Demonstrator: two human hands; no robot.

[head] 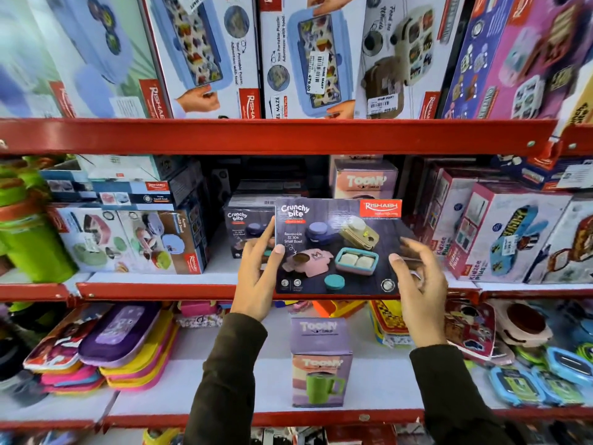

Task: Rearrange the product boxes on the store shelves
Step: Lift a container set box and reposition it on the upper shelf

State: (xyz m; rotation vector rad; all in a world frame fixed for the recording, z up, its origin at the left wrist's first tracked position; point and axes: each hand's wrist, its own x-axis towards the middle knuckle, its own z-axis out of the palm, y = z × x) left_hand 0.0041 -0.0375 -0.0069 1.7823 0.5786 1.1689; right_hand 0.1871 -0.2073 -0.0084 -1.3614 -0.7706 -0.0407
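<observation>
A dark grey "Crunchy Bite" lunch-box carton (337,245) stands upright at the front of the middle shelf (160,289), its printed face toward me. My left hand (256,277) grips its left edge, thumb on the front. My right hand (420,284) curls around its right edge, thumb on the front and fingers spread. Directly behind it on the left sits a second, matching Crunchy Bite box (247,229). A pink "Toony" box (364,181) stands further back on that shelf.
The top shelf (288,136) carries large upright lunch-box cartons. Stacked boxes (128,239) lie at the left of the middle shelf and pink "Kidzee" boxes (500,232) at the right. Below stand a purple Toony mug box (321,361), flat pouches (106,345) and blue containers (539,380).
</observation>
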